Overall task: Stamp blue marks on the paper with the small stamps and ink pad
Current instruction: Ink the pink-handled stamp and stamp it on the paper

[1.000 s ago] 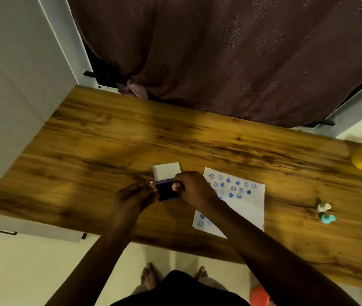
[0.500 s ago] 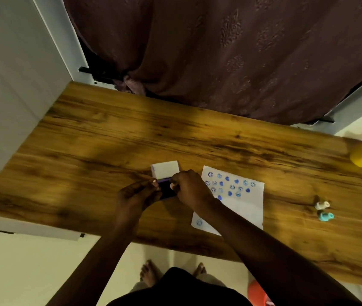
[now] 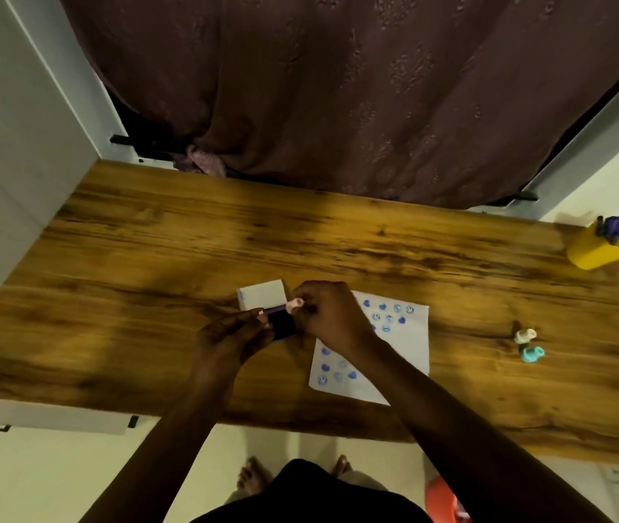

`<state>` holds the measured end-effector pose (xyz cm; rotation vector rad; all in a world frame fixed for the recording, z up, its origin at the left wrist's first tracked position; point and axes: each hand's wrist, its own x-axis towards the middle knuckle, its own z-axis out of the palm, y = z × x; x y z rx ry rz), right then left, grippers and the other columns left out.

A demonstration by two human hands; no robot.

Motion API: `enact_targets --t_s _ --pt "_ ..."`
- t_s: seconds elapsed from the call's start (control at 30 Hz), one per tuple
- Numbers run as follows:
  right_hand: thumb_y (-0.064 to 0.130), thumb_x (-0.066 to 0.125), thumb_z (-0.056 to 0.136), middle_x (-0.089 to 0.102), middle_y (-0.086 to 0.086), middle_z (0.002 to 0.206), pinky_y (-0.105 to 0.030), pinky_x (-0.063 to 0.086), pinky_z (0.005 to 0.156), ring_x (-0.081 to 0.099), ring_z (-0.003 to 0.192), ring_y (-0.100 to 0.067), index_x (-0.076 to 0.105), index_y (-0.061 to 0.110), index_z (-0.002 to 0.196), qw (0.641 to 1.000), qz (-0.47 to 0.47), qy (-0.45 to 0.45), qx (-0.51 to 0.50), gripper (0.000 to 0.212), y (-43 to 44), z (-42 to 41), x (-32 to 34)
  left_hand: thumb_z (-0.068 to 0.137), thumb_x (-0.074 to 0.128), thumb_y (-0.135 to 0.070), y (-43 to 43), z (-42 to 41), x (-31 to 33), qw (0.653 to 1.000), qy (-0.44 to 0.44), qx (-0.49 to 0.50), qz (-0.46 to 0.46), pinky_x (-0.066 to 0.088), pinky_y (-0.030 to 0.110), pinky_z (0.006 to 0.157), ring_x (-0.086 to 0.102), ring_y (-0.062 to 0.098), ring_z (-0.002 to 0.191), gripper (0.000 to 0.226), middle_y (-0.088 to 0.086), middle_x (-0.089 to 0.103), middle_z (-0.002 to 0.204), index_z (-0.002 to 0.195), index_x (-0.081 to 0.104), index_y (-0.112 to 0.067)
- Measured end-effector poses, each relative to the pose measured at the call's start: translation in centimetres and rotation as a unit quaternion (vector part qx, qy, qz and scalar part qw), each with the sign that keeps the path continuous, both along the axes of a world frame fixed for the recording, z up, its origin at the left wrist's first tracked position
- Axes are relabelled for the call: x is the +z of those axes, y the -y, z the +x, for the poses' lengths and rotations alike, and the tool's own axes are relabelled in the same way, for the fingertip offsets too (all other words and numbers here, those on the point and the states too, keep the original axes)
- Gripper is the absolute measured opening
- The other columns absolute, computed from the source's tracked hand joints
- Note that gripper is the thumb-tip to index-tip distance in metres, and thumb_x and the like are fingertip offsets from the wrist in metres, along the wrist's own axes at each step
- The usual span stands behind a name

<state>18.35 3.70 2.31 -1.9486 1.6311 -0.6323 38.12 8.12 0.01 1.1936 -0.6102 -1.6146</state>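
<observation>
Over a wooden desk [image 3: 187, 258], we see two hands working a small stamp at a dark ink pad beside a stamped sheet.

Largest first: the paper [image 3: 406, 356] lies flat near the front edge, already dotted with blue hearts and faces. Just left, the left hand [image 3: 224, 341] pinches the ink pad [image 3: 281, 324], its white lid [image 3: 262, 295] open behind. The right hand [image 3: 332, 315] is closed round a small pink stamp [image 3: 295, 304] at the pad's rim. Two spare stamps [image 3: 528, 345] sit well apart to the right. We judge the risks: the right forearm crosses the sheet and could smear prints, and a hard press could tip the loosely held pad.
</observation>
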Motion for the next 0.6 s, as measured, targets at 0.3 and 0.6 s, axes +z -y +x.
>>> enact_targets --t_s 0.3,0.6 --pt "0.026 0.072 0.094 0.080 0.000 0.108 -0.023 0.058 0.082 0.075 0.091 -0.014 0.079 0.017 0.108 0.977 0.007 -0.075 -0.201 0.018 -3.9 -12.2 -1.2 0.088 0.076 -0.001 0.0 -4.6 -0.2 0.999 0.002 -0.037 -0.012 0.062 0.051 0.091 0.077 0.032 0.106 0.030 0.015 0.080 0.112 0.109 0.077 -0.023" --pt "0.022 0.065 0.099 0.078 -0.005 0.116 -0.034 0.060 0.089 0.076 0.097 -0.021 0.079 0.016 0.112 0.968 0.050 -0.122 -0.214 0.021 -5.9 -15.0 -3.1 0.077 0.081 -0.015 0.1 -7.8 -0.7 0.995 0.040 -0.090 -0.019 0.063 0.049 0.090 0.079 0.034 0.101 0.020 0.017 0.081 0.106 0.096 0.082 -0.011"
